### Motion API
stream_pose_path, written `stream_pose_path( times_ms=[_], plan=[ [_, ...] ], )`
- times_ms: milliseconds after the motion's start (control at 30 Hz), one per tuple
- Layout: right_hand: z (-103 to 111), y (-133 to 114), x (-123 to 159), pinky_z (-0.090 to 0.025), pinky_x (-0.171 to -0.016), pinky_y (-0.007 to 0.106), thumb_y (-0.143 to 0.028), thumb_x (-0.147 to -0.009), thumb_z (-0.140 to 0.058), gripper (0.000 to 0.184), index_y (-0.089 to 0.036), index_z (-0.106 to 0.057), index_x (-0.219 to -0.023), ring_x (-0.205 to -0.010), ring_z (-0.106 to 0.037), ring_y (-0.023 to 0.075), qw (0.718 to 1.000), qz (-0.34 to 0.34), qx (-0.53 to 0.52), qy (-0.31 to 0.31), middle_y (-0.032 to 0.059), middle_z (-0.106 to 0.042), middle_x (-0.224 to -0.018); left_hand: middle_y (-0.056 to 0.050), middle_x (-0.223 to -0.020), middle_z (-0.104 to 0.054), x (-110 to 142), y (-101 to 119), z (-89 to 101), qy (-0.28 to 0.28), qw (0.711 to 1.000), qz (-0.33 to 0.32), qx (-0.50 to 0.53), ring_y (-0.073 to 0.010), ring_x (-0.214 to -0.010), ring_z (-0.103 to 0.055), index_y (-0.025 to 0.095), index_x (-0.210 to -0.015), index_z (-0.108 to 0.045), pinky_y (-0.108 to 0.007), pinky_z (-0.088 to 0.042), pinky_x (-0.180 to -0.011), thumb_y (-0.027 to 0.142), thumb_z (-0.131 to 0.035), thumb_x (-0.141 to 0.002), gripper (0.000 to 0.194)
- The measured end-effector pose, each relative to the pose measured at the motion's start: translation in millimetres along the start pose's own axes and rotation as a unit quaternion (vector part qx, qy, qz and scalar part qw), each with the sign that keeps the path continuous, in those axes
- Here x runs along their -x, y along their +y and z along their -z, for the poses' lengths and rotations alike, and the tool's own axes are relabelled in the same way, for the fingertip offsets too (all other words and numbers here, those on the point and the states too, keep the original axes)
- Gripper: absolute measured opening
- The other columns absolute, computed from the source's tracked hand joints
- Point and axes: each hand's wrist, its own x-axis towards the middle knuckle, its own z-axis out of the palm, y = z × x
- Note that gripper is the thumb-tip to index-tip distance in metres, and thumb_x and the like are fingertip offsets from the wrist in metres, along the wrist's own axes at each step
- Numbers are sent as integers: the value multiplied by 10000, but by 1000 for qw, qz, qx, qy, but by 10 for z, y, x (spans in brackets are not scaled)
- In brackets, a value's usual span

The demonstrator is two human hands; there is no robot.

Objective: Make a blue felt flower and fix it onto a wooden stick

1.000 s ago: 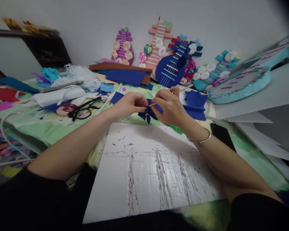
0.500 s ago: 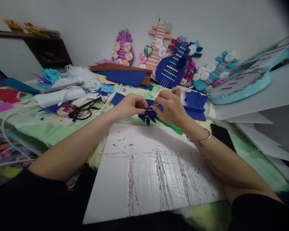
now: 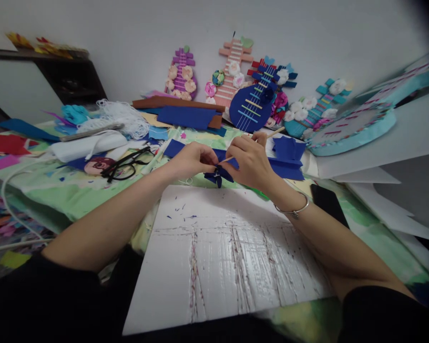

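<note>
Between my two hands is a dark blue flower point(image 3: 218, 177) with several petals, held just beyond the far edge of a white cutting board point(image 3: 186, 257). My left hand point(image 3: 196, 158) pinches the flower from the left with thumb and fingertips. From the other side, my right hand point(image 3: 249, 158) is closed around a thin wooden stick point(image 3: 276, 132), whose lower tip reaches the flower. Under the right hand lies a green tool point(image 3: 260, 193), mostly hidden. Strips of blue paper point(image 3: 286, 166) lie behind the hands.
Black-framed glasses point(image 3: 128, 164) and white yarn point(image 3: 123, 119) sit to the left. A black phone point(image 3: 329, 206) lies right of the board. Decorated lute-shaped pieces, one of them blue point(image 3: 248, 112), lean against the wall. White sheets point(image 3: 372, 157) jut in at right.
The flower has turned a little and its petals now sit differently. The right hand has shifted slightly on the stick and covers more of the green tool. The view has moved slightly.
</note>
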Motion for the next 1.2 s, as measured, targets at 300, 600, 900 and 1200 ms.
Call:
stream_pose_path(
  times_ms=[300, 600, 900, 1200],
  plan=[
    [104, 61, -6, -248, -940, 476, -243, -865, -475, 143, -210, -587, -948, -1017, -469, 262, 993, -32, -55, 98, 87, -558, -1048, -44, -690, -664, -9, 14, 25, 14, 999, 16, 45, -119, -611, -579, 110, -742, -670, -261, -466, -608, 156, -693, -630, 123],
    [-76, 249, 18, -365, -910, 468, -192, -816, -438, 448, -237, -372, -1257, -1178, -431, 288, 896, -269, -201, 291, 133, -419, -1251, -47, -699, -671, -61, -72, 30, 59, 997, 29, 31, -127, -642, -609, 108, -751, -671, -267, -489, -652, 127, -659, -650, 104],
    [-408, 129, 0, -472, -823, 340, -105, -731, -564, 582, -256, -367, -1258, -938, -568, 154, 731, -352, -574, 112, 81, -543, -1180, -23, -684, -665, -48, -53, 4, 49, 993, 41, 96, -121, -642, -605, 118, -729, -653, -273, -479, -680, 149, -697, -630, 113],
    [-349, -52, 53, -470, -681, 265, -155, -663, -678, 140, -149, -673, -803, -688, -591, 114, 510, -370, -774, -69, 25, -653, -786, -11, -693, -660, -49, -34, -22, 37, 993, 12, 109, -124, -665, -604, 136, -727, -651, -275, -474, -694, 120, -687, -637, 99]
  ],
)
